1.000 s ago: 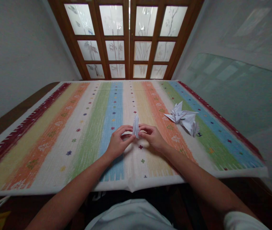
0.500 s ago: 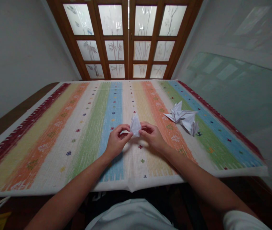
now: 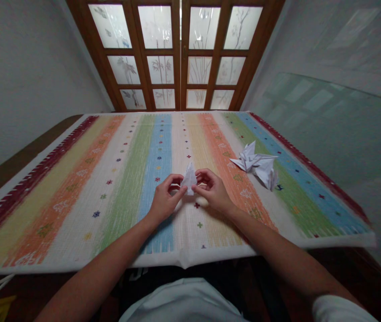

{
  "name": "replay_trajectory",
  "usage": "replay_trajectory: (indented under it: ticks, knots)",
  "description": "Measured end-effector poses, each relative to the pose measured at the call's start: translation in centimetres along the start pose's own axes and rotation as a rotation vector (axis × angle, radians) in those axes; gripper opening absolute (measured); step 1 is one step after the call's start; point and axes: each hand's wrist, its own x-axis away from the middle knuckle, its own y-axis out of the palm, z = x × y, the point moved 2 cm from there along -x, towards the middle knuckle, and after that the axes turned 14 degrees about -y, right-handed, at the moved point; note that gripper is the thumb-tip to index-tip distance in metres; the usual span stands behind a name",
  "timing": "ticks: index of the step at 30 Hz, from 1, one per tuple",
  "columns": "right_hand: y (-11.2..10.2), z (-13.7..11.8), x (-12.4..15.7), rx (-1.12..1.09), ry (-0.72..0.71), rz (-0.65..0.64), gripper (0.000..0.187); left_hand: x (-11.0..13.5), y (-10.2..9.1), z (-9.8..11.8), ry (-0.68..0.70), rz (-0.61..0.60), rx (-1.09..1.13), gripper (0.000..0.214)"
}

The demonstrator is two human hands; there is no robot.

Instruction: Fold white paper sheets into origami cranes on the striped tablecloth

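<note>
The small piece of folded white paper (image 3: 189,180) stood point upward between the two hands, over the pale stripe near the middle of the tablecloth (image 3: 116,223). The left hand (image 3: 164,197) pinched its lower left side between thumb and fingers. The right hand (image 3: 215,192) had its thumb against the lower right edge and its forefinger near the side, the other fingers loosely curled; whether it pinched firmly could not be told. The paper looked very light, thin and dry, probably crisp along its folds yet easy to crush or tear at the tip. The layered lower sides seemed the safest place to hold, with light fingertip pressure. Right of the hands, well apart from them, lay some folded paper shapes (image 3: 257,165) with sharp points, overlapping so that their number was unclear. The cloth was striped in several colours and looked mostly flat, with a pale border along the near edge; brown table (image 3: 26,152) showed at the left. Beyond it stood a wooden door (image 3: 176,53) with plant-patterned panes, between grey walls, and a glass sheet (image 3: 331,116) stood at the right.
</note>
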Motion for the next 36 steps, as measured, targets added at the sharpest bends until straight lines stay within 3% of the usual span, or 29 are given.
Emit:
replay_trajectory:
  ticks: [8, 14, 21, 24, 27, 31, 36]
  knots:
    - [0.1, 0.0, 0.2, -0.09, 0.083, -0.035, 0.059, 0.0, -0.3, -0.4, -0.122, 0.021, 0.168, 0.06]
    - [0.1, 0.1, 0.2, -0.093, 0.112, -0.037, 0.068, 0.0, -0.1, -0.2, -0.116, 0.022, 0.143, 0.051]
    - [-0.2, 0.0, 0.3, 0.032, 0.037, -0.044, 0.075, 0.1, 0.2, -0.2, -0.13, -0.073, 0.169, 0.051]
    - [-0.2, -0.5, 0.3, 0.035, -0.002, -0.084, 0.065, -0.2, 0.0, -0.3, -0.169, -0.111, 0.222, 0.05]
    - [-0.5, -1.4, 0.0, 0.066, -0.089, -0.045, 0.047, -0.2, 0.0, -0.2, -0.201, -0.225, 0.302, 0.051]
    - [-1.1, -2.4, -0.3, 0.165, -0.179, 0.011, 0.042, 0.2, 0.3, -0.2, -0.261, -0.393, 0.363, 0.054]
    - [-1.6, -2.8, -0.5, 0.184, -0.186, 0.05, 0.036, 0.3, 0.5, -0.4, -0.272, -0.441, 0.395, 0.056]
